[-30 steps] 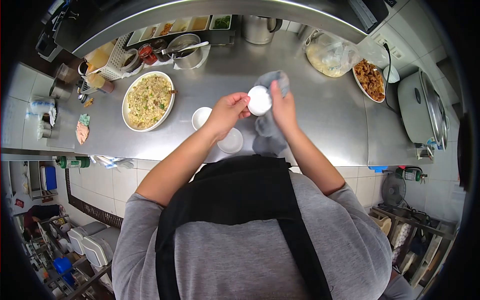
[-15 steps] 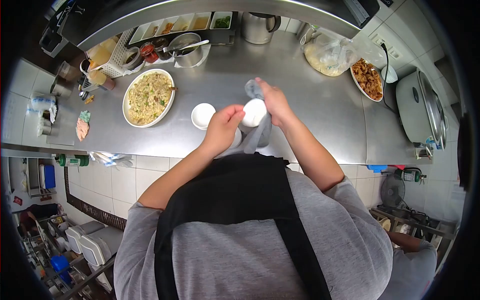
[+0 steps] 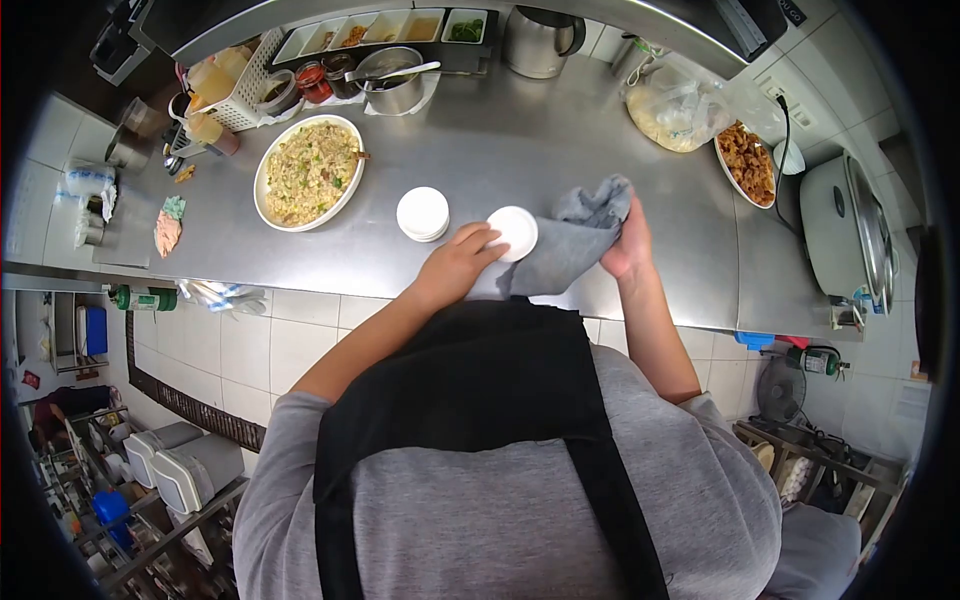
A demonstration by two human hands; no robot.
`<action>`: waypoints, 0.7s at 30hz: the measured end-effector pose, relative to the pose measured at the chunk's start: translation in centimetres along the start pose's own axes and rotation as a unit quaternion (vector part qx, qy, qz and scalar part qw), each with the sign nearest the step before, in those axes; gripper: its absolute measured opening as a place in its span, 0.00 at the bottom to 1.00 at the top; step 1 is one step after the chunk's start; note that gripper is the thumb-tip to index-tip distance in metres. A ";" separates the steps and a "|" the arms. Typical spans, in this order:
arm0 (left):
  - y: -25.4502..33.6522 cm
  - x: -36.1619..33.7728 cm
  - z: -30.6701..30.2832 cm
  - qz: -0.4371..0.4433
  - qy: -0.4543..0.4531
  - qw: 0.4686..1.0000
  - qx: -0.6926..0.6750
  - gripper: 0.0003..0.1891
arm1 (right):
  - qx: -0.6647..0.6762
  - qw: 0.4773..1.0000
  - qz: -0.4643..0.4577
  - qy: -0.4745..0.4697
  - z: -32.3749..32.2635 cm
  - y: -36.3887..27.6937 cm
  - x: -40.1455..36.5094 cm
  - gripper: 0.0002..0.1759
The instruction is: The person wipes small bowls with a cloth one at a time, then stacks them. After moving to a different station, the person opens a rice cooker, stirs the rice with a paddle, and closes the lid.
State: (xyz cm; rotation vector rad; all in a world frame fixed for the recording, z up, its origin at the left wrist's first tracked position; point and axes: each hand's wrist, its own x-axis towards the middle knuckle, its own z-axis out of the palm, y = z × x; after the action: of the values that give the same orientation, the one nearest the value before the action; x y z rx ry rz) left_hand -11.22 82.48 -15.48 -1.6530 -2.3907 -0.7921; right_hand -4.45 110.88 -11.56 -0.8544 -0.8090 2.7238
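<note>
My left hand grips the near-left rim of a small round white dish, fingers closed on its edge. Whether that dish rests on anything is hidden. Just left of it, a short stack of matching white dishes stands on the steel counter. A crumpled grey cloth hangs from my right hand, which is closed around its upper right end. The cloth's left edge reaches the dish in my left hand.
An oval plate of fried rice sits to the left. Behind it stand a steel pot, jars and a condiment tray. At the right are a plastic bag, a plate of browned food and a rice cooker.
My right hand has moved right with the cloth, which now spreads out beside the dish. My left hand still holds a white dish. A dish stack now shows more clearly at left.
</note>
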 end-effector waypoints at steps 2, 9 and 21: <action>1.0 2.0 -0.4 0.009 0.019 1.000 -0.013 0.21 | -0.026 0.997 -0.070 0.010 1.9 -0.9 -1.9 0.24; -3.1 0.1 -7.0 -0.152 0.176 0.971 0.057 0.53 | -0.205 0.972 -0.086 -0.078 9.2 -2.7 -10.8 0.29; -6.2 -3.8 -2.4 -0.237 0.114 0.923 -0.282 0.39 | -0.792 0.344 -0.425 -0.272 10.8 16.8 -1.4 0.30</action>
State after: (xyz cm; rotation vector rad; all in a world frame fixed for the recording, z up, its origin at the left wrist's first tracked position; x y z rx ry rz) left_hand -15.75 76.54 -17.01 -1.0031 -2.5577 -1.7838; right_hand -9.50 91.57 -12.63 0.5760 -2.8198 0.4101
